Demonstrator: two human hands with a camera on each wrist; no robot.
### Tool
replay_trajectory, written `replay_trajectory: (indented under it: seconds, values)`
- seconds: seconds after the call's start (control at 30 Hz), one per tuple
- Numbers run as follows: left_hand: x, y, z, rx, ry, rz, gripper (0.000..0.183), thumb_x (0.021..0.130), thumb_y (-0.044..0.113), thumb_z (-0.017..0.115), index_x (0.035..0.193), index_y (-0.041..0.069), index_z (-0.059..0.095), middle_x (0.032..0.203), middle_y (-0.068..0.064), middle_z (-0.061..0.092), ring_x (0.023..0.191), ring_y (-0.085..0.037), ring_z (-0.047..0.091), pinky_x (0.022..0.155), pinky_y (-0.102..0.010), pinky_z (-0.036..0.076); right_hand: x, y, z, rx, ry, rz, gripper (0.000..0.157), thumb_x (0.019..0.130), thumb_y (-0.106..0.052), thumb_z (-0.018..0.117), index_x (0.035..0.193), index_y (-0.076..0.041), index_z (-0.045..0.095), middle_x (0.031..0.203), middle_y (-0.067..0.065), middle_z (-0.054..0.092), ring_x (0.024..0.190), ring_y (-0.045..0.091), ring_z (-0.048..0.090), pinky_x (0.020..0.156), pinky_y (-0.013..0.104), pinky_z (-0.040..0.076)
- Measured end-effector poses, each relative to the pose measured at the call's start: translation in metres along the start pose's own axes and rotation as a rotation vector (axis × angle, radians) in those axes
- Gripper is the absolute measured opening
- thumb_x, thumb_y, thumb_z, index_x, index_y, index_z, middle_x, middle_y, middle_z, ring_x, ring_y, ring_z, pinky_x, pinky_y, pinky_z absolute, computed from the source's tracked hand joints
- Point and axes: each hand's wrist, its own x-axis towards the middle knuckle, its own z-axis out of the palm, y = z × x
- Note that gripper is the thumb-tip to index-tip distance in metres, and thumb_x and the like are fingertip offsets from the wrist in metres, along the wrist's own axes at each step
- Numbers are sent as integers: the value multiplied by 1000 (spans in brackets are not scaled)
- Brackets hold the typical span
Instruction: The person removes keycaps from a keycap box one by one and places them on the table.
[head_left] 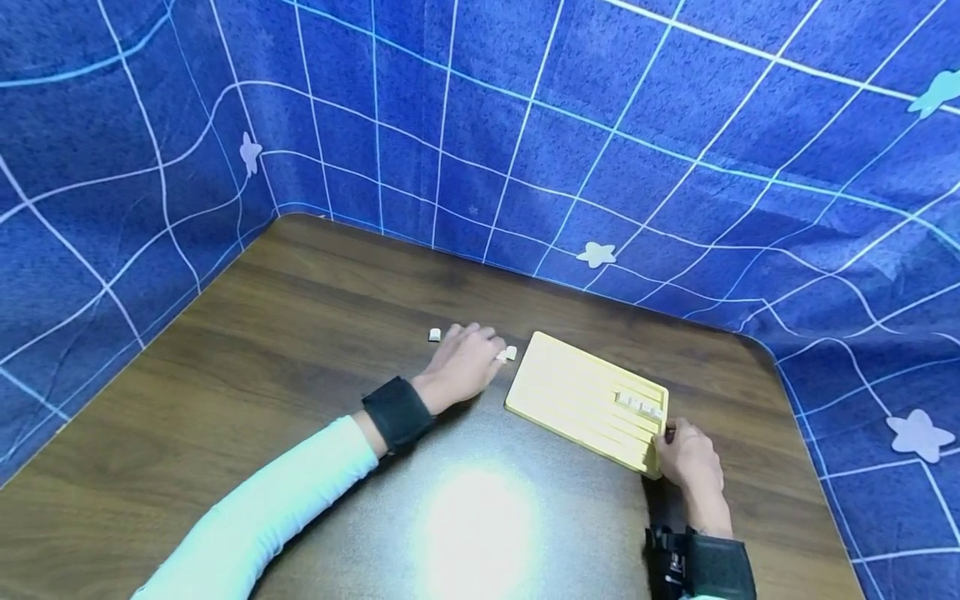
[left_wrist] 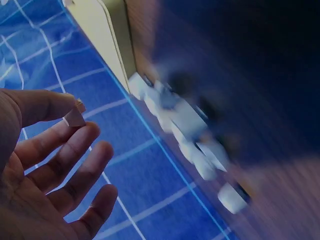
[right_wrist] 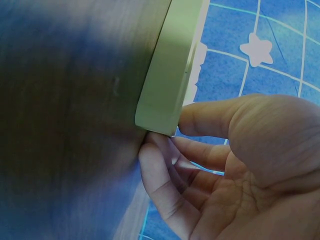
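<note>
Yellow tray (head_left: 557,382), long axis slanting, right end nearer

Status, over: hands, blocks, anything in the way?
Left hand pinching small piece. Right hand holding yellow tray at one corner. White blocks rowed in tray; loose blocks beside it, left hand hiding some from head view.

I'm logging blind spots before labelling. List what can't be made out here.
Head view: markings on the small white blocks in the yellow rectangular tray; too small.
Head view: whatever lies beneath the bare left hand, which covers it.
Left wrist view: how many loose white blocks lie on the brown wood-grain table; blurred.
Right wrist view: the rest of the tray, cut off by the top edge.
</note>
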Motion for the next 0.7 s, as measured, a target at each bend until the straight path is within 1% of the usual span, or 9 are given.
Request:
replay_trajectory:
  seconds: [0.13, 0.2, 0.37, 0.43, 0.53, 0.7]
  values:
    - [-21, -22, -6, 25, 2, -28, 16, 91, 19, 63, 102, 10, 71, 102, -7, 70, 93, -25, 62, 81, -42, 46, 1, -1, 0, -2, -9, 3, 46, 95, -25, 45, 134, 0, 49, 129, 31, 54, 108, 50, 57, 79, 56, 50]
    - [-30, -32, -8, 41, -11, -40, 17, 91, 19, 63, 103, 10, 71, 103, -8, 70, 94, -26, 62, 82, -42, 45, 1, -1, -1, 0, -16, 9, 46, 95, -25, 45, 134, 0, 48, 129, 31, 54, 108, 50, 57, 79, 56, 49]
    - [-47, -51, -8, 60, -32, -82, 18, 90, 21, 66, 103, 9, 70, 101, -9, 70, 92, -28, 62, 80, -43, 46, 1, -1, -2, 9, -33, 31, 45, 96, -25, 45, 134, -1, 48, 127, 29, 55, 105, 46, 58, 77, 54, 49]
    - [-52, -57, -6, 67, -36, -95, 17, 89, 20, 67, 100, 8, 70, 99, -10, 69, 90, -28, 63, 79, -44, 45, 1, -1, -2, 10, -34, 33, 45, 96, -25, 45, 134, -1, 48, 126, 28, 55, 104, 44, 58, 77, 53, 49]
    - [-58, -64, -3, 79, -48, -96, 14, 88, 20, 67, 96, 9, 70, 96, -10, 69, 87, -29, 62, 77, -45, 45, 1, -1, -2, 13, -32, 35, 45, 95, -24, 45, 133, 0, 48, 126, 29, 55, 103, 43, 58, 77, 53, 49]
    - [-62, -70, 0, 80, -77, -83, 9, 86, 17, 69, 90, 9, 69, 92, -9, 67, 85, -29, 63, 74, -44, 45, 1, -1, -1, 14, -26, 36, 45, 96, -25, 45, 134, -1, 47, 127, 29, 55, 104, 44, 58, 77, 53, 49]
